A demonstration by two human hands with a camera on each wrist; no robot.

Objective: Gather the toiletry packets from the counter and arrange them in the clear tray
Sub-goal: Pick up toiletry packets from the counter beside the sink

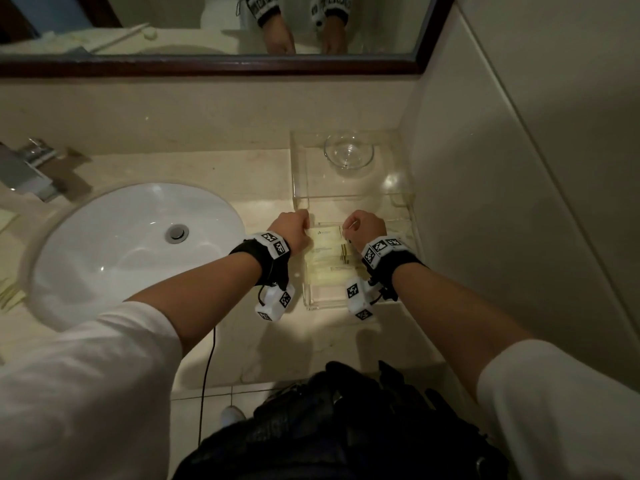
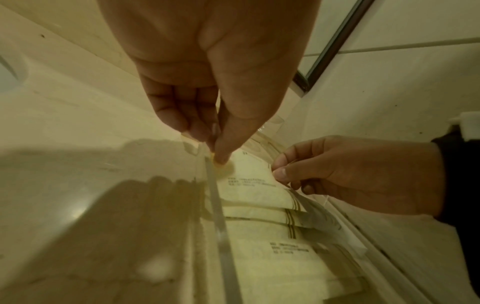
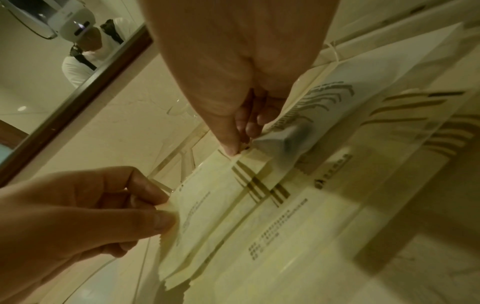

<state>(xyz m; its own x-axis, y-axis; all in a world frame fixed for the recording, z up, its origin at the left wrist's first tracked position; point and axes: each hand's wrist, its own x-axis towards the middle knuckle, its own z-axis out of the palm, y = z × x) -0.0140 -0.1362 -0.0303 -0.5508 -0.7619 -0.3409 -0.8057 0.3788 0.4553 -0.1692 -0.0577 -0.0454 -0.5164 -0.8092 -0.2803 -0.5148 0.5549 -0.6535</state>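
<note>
Cream paper packet [image 1: 328,241] (brown stripes, small print) pinched by both hands [image 1: 292,227] [image 1: 364,226] over clear tray [image 1: 401,199]

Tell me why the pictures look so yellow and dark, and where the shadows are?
Head view: dim, warm light; mirror frame bends from the wide lens. Left wrist view: hand shadows darken the counter, bright glare spot beside the tray wall. Right wrist view: the near packet edges blur.

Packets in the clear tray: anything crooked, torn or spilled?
Nothing torn or spilled. The packets lie overlapped inside the clear tray, and both hands, left and right, pinch the top packet by its side edges. It sits slightly slanted.
</note>
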